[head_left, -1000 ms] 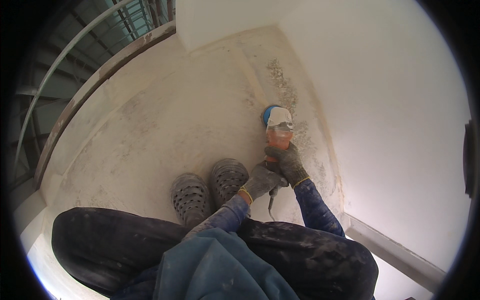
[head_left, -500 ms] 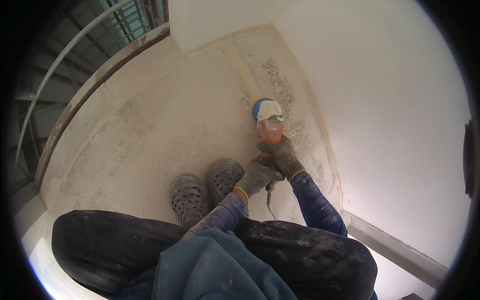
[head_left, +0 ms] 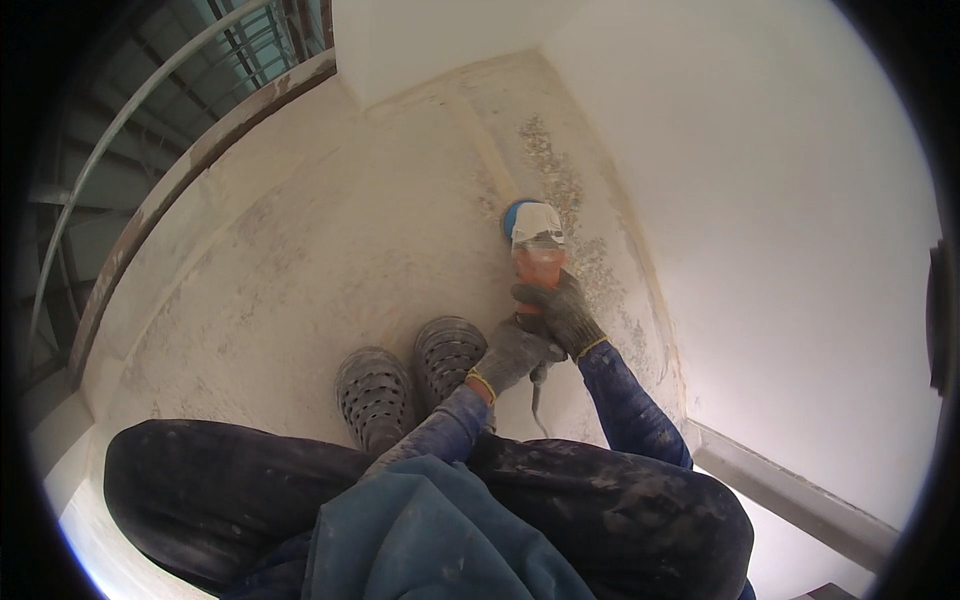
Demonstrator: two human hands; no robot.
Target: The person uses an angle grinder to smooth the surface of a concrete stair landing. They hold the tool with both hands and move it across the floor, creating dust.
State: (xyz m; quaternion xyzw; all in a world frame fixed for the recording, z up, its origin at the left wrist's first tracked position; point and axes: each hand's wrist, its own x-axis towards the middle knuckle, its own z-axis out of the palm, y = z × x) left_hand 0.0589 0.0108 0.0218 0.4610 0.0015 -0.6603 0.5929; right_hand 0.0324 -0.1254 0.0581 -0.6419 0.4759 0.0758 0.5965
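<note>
Both of our gloved hands are clenching an orange power grinder: our right hand (head_left: 562, 312) is wrapping the body just behind the head, and our left hand (head_left: 515, 352) is gripping the rear of the handle, a little nearer to us. The grinder (head_left: 538, 258) is reaching away from the grip, straight ahead of our right knuckles, with its white guard and blue disc pressing down at the far end onto the floor.

We are working on a pale, dusty concrete floor (head_left: 330, 270) that is filling most of the view and curving off to the left toward a raised edge. A white wall (head_left: 760, 200) is rising along the right side, and the grinder's head is sitting near the seam where it meets the floor. Beside the disc, a strip of speckled, exposed aggregate (head_left: 560, 180) is running along that seam. On the far left a grey metal railing (head_left: 120, 130) is bending past the floor's edge.

Our dark, dust-streaked trousers (head_left: 600, 510) are spreading across the bottom as we are squatting. Our two grey perforated clogs (head_left: 410, 375) are standing side by side, just left of the left hand. A thin dark cord (head_left: 534, 400) is hanging below the handle, though we cannot tell quite where it is leading.
</note>
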